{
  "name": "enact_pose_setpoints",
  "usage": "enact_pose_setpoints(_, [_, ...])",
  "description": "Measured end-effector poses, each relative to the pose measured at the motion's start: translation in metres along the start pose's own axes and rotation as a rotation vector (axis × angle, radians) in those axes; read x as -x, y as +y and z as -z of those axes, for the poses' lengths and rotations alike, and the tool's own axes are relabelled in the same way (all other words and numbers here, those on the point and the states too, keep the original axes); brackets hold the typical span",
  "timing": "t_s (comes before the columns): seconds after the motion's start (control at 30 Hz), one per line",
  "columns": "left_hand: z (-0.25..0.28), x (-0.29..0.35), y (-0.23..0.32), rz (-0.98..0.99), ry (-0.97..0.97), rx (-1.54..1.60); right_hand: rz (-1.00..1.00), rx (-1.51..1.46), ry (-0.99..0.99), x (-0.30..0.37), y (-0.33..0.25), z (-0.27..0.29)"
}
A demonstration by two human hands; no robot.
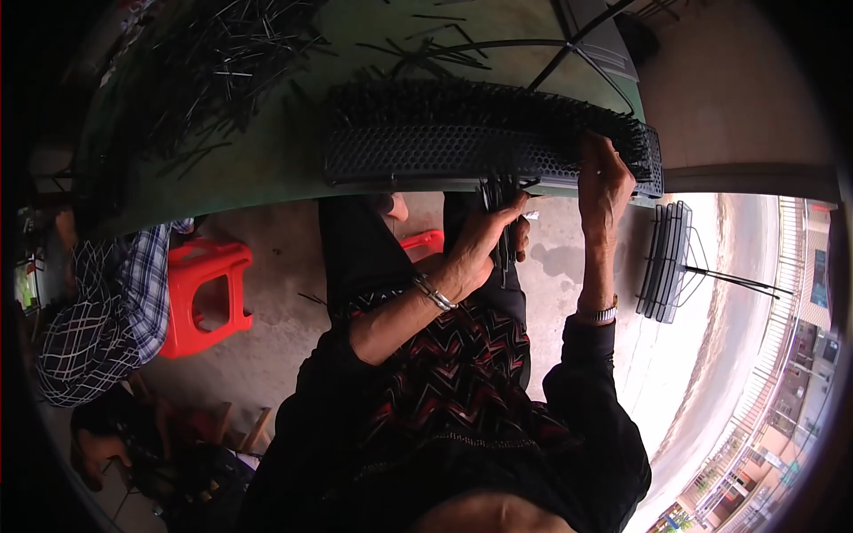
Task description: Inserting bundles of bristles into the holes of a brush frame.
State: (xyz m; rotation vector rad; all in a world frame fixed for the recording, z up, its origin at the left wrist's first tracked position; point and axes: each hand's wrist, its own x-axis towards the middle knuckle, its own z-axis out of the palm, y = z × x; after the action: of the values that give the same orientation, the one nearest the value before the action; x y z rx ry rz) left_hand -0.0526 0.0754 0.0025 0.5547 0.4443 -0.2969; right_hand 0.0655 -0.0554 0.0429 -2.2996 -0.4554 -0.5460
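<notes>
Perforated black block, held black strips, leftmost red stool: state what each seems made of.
Block: perhaps plastic or coated metal; dull sheen around its holes.
Strips in the left hand: possibly plastic; dark with thin glints.
Stool: likely moulded plastic, smooth; even red, rounded edges.

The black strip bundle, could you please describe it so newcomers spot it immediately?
Find the green table up top, then the black perforated tray along its near edge. At its front, the left hand holds the bundle, gathered, unlike the loose strips heaped upper left.

On the green table (275, 164) before me, a perforated black rack (400, 153) of bristles (426, 99) lines the near edge; loose black strips (222, 80) heap toward the far left corner.
</notes>
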Motion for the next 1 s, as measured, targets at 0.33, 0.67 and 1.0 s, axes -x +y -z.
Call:
enact_pose_setpoints(0.33, [-0.008, 0.008, 0.005, -0.012, -0.040, -0.025, 0.183, 0.280, 0.007, -0.008, 0.004, -0.016])
enact_pose_setpoints(0.67, [-0.012, 0.022, 0.008, -0.020, -0.060, 0.019, 0.076, -0.003, 0.036, 0.013, -0.014, -0.006])
enact_pose_setpoints(1.0, [-0.039, 0.012, 0.040, -0.273, -0.046, 0.107, -0.102, -0.577, 0.167, 0.092, -0.087, -0.027])
